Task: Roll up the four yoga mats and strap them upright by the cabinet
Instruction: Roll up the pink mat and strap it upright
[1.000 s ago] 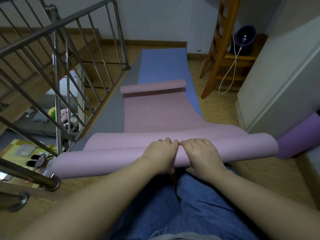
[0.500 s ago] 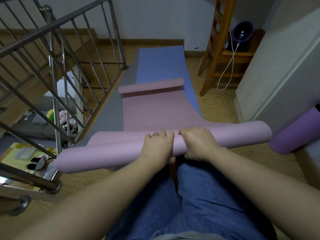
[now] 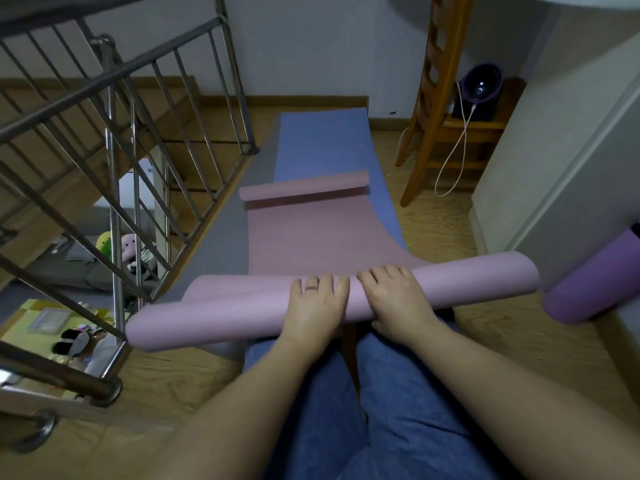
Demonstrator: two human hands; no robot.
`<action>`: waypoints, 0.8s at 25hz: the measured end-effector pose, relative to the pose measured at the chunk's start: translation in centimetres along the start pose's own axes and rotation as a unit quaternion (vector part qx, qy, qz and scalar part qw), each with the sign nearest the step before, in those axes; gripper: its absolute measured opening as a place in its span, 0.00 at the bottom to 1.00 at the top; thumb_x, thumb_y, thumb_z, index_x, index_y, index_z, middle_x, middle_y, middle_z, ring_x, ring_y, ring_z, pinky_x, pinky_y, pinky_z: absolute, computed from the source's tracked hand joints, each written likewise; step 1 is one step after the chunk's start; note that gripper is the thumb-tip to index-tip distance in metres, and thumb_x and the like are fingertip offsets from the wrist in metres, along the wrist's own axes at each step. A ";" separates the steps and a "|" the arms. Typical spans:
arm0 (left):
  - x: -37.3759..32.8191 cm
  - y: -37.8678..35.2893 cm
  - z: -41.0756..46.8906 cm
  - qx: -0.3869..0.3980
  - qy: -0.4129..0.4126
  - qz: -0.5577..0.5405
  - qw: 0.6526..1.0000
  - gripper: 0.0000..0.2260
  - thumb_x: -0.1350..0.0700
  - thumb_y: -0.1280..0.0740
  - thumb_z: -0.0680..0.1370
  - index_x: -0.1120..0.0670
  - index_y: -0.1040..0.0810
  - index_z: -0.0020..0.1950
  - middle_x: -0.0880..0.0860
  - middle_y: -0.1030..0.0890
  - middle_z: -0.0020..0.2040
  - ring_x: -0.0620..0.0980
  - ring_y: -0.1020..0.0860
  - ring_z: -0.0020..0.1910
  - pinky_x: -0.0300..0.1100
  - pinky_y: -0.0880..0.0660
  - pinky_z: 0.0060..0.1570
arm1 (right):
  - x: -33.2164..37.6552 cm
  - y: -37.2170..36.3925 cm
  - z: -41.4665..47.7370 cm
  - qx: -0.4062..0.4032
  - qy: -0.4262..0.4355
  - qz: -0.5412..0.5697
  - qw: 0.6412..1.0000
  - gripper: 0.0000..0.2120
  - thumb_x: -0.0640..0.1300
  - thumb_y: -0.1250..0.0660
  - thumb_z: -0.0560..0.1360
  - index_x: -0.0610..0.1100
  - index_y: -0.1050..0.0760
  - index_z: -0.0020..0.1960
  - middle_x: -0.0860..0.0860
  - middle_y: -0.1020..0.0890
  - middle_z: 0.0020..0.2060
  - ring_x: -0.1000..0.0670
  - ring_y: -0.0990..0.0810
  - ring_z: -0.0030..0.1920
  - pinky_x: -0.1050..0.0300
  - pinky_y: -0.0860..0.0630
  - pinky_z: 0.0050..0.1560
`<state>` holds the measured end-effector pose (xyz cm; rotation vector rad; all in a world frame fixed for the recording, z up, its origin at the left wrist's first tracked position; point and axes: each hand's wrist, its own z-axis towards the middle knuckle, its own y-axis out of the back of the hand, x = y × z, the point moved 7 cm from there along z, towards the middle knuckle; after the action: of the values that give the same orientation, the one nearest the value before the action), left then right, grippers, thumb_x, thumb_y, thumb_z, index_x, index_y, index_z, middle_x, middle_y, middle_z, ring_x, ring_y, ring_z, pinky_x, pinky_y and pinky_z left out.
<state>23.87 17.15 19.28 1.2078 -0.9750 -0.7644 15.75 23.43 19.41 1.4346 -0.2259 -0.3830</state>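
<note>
A pink yoga mat (image 3: 225,315) lies across the floor in front of my knees, rolled into a thick tube at its near end. My left hand (image 3: 317,303) and my right hand (image 3: 393,297) press side by side on top of the roll, fingers curled over its far side. The unrolled part (image 3: 311,233) stretches away and ends in a small curl (image 3: 304,190). Under it lie a blue mat (image 3: 322,140) and a grey mat (image 3: 221,244). A rolled purple mat (image 3: 595,285) rests at the right against the white cabinet (image 3: 554,161).
A metal stair railing (image 3: 114,161) borders the mats on the left, with an open stairwell below. A wooden ladder-like shelf (image 3: 429,98) holding a round device (image 3: 481,86) and a white cable stands at the back right. The floor is wood.
Both hands have pushed the pink roll forward, away from my knees; the roll has grown thicker and the flat pink stretch shorter.
</note>
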 end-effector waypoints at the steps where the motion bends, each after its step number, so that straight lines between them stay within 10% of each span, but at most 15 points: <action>1: 0.0 0.0 0.1 -0.019 -0.003 0.012 1.000 0.35 0.49 0.20 0.44 0.56 0.21 0.48 0.55 0.22 0.37 0.56 0.22 0.33 0.47 0.25 0.37 | 0.0 0.1 -0.1 -0.010 0.001 0.005 1.000 0.30 0.42 0.24 0.45 0.44 0.23 0.48 0.48 0.21 0.38 0.44 0.22 0.38 0.53 0.28 0.39; 6: 1.3 2.0 1.3 0.030 0.011 -0.015 0.999 0.28 0.46 0.29 0.70 0.53 0.34 0.65 0.55 0.24 0.57 0.57 0.23 0.54 0.46 0.32 0.51 | 0.0 2.5 1.3 0.077 0.023 0.004 0.997 0.27 0.47 0.30 0.65 0.47 0.33 0.62 0.49 0.24 0.55 0.45 0.27 0.56 0.52 0.34 0.54; 13: 1.2 11.8 -1.7 -0.029 -0.067 -0.015 0.997 0.28 0.43 0.30 0.67 0.51 0.35 0.62 0.53 0.25 0.55 0.57 0.23 0.51 0.45 0.34 0.41 | 0.1 12.1 -1.6 0.089 0.046 -0.012 0.995 0.27 0.54 0.29 0.64 0.49 0.35 0.59 0.50 0.25 0.53 0.45 0.26 0.54 0.51 0.31 0.49; 20: -2.6 5.3 -5.6 0.223 -0.123 -0.161 0.953 0.31 0.44 0.26 0.66 0.53 0.36 0.63 0.55 0.23 0.55 0.58 0.23 0.50 0.45 0.27 0.45 | 1.9 5.7 -7.2 0.287 0.063 0.049 0.955 0.37 0.56 0.27 0.65 0.48 0.40 0.68 0.49 0.28 0.60 0.46 0.29 0.60 0.50 0.30 0.57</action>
<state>27.82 22.80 23.52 1.7236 -1.2140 -1.0023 20.93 29.82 23.97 2.0041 -0.3196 -0.1428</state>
